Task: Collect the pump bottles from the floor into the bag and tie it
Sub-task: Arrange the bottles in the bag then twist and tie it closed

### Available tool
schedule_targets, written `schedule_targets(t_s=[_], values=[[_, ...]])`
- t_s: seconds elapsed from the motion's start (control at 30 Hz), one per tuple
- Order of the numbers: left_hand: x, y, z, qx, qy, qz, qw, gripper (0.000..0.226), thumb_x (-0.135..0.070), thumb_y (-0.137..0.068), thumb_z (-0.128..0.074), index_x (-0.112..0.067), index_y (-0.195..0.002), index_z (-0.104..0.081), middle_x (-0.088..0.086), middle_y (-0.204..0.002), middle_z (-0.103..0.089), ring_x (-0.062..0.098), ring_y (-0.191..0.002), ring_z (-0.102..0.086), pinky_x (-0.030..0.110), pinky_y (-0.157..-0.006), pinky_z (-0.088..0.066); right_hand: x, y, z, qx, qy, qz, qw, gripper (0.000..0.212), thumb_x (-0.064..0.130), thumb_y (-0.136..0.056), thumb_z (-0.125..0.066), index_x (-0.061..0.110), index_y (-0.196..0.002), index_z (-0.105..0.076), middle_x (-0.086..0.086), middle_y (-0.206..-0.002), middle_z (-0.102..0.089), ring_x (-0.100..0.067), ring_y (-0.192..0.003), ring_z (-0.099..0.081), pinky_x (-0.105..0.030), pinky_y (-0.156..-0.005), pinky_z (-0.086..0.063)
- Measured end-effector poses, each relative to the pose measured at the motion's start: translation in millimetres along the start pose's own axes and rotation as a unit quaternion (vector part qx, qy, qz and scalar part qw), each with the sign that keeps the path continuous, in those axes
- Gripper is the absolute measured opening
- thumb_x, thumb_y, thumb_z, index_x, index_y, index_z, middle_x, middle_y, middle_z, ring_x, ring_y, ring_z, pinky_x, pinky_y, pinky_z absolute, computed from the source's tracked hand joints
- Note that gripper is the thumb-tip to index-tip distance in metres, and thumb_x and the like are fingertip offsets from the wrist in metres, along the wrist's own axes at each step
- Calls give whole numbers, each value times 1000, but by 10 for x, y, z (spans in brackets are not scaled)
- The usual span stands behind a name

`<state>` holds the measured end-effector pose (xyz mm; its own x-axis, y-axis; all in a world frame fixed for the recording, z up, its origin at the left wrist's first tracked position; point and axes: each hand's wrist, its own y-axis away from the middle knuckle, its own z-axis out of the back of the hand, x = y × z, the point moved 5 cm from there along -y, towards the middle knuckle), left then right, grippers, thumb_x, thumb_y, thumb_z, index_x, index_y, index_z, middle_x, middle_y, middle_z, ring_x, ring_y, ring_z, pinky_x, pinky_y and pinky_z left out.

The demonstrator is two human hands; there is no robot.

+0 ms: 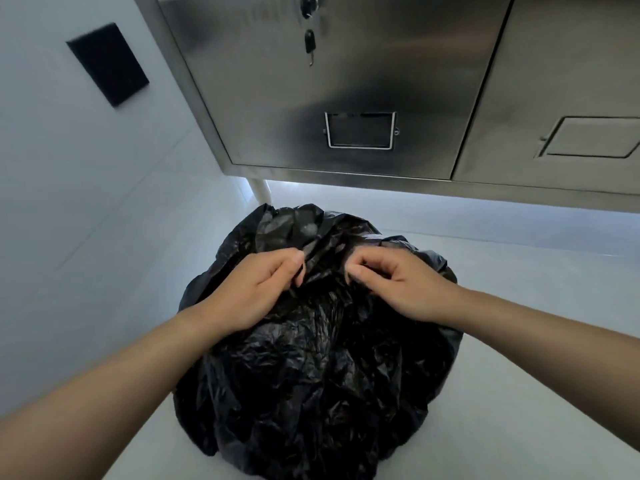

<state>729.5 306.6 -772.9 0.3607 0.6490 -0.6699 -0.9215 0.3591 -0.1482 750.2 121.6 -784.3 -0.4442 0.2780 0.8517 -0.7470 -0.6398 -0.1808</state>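
A large black plastic bag (322, 368) sits bulging on the pale floor in front of me. Its crumpled top is gathered toward the far side. My left hand (256, 289) pinches a fold of the bag's plastic near the top between thumb and fingers. My right hand (398, 282) pinches another fold a short way to the right. The two hands are close together, apart by a hand's width. No pump bottles show; whatever the bag holds is hidden by the black plastic.
A stainless steel cabinet (332, 84) with a key in its lock hangs just beyond the bag, with a second door (561, 98) to its right. A white wall with a black plate (107, 64) stands at the left. A white pipe (259, 190) runs down behind the bag.
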Motion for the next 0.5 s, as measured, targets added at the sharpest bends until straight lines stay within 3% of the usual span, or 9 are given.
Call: schedule_targets(t_s=[0.07,0.2,0.43,0.5], values=[[144,114,12,23,-45,12,999,42,-49,-93,-28,-26,-65,-48,-13,-57,-48,4,-54,-44,13,-56,-33,-138,121,48,32,115,5,993,16,28,-95,-46,26,-82,-55,9,-68,-56,-7,-63,-52,-22,-64,-39],[304,257,18,29,-61,18,998,41,-48,-93,-29,-24,-64,-47,-10,-56,-48,3,-51,-44,11,-56,-33,-285,298,137,42,185,32,981,17,32,-95,-44,25,-83,-54,2,-57,-51,-10,-51,-42,-21,-54,-34],[414,246,136,13,-74,27,997,38,-50,-91,-29,-29,-63,-43,-9,-58,-49,4,-50,-42,15,-53,-32,-284,262,357,-18,192,20,981,15,24,-92,-48,20,-81,-56,14,-58,-47,1,-57,-45,-9,-59,-31],[394,143,239,-14,-58,43,997,40,-51,-91,-28,-28,-65,-46,-10,-59,-49,4,-53,-43,17,-56,-33,-205,118,409,-66,121,-18,990,18,26,-95,-45,23,-80,-53,15,-62,-49,-1,-61,-46,-13,-62,-35]])
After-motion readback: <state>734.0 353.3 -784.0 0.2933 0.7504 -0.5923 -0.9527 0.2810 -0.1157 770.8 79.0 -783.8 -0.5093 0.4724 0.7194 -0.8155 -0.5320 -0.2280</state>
